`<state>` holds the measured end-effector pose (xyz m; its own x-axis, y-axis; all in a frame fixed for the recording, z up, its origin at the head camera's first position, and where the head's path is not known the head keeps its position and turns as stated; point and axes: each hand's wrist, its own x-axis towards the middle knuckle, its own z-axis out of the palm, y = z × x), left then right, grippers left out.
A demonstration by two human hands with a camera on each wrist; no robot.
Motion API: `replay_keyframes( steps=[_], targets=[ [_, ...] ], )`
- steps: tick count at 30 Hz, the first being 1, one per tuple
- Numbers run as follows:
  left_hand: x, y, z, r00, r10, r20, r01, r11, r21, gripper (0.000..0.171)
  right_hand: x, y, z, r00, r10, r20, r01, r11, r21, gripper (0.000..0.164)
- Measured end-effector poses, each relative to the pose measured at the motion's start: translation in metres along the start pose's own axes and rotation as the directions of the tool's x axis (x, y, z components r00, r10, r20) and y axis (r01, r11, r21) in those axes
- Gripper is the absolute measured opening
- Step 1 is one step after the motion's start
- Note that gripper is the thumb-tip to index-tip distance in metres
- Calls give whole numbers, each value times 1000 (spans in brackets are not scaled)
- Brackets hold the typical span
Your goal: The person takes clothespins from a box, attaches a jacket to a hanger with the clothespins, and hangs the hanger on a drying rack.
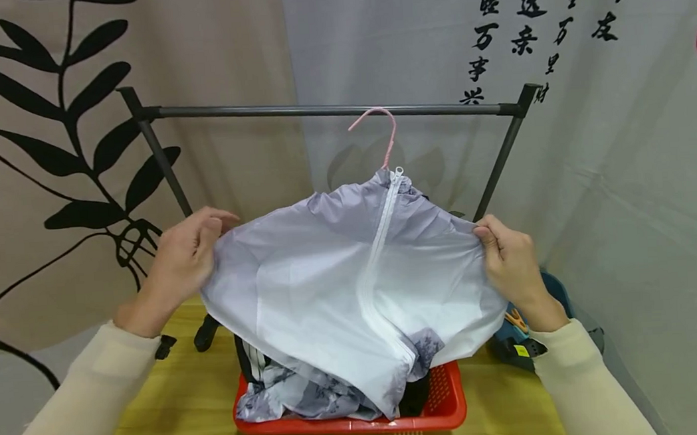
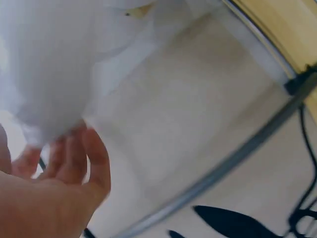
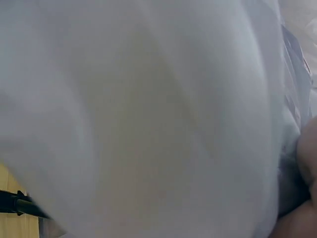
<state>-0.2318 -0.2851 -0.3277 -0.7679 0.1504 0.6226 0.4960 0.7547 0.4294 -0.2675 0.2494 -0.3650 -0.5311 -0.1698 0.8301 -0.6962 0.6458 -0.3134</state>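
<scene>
A thin white and pale lilac zip jacket (image 1: 327,265) is spread between my two hands, with a pink hanger (image 1: 390,138) inside its collar. The hanger's hook overlaps the rail of a dark clothes rack (image 1: 258,111) in the head view. My left hand (image 1: 186,257) holds the jacket's left edge; in the left wrist view its fingertips (image 2: 74,144) pinch the cloth's end. My right hand (image 1: 509,261) grips the opposite edge, thumb in front. Cloth fills most of the right wrist view, with part of the right hand (image 3: 304,173) at the side.
Below the jacket, a red plastic basket (image 1: 452,397) holds patterned and dark clothes (image 1: 311,393) on a yellow wooden table (image 1: 156,402). A blue container (image 1: 557,291) with clothes pegs (image 1: 516,320) stands behind my right wrist. Behind the rack hangs a printed curtain (image 1: 618,128).
</scene>
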Motion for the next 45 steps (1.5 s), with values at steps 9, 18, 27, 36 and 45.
replay_keyframes(
  steps=[9,18,27,36,45],
  targets=[
    [17,45,29,916,394,72,-400,912,91,13,-3,-6,2,996,-72,43,71,997,18,24],
    [12,37,26,943,299,149,-303,953,4,33,0,-3,1,994,-98,46,99,995,-10,49],
    [-3,33,18,928,306,213,-334,936,110,25,-5,1,-3,989,-70,134,59,994,90,32],
    [-18,25,14,926,347,149,-372,906,200,20,-9,8,-17,978,-10,210,-21,990,142,17],
    [-23,26,13,918,379,117,-396,891,222,24,-10,18,-27,969,57,240,-78,994,80,25]
  ],
)
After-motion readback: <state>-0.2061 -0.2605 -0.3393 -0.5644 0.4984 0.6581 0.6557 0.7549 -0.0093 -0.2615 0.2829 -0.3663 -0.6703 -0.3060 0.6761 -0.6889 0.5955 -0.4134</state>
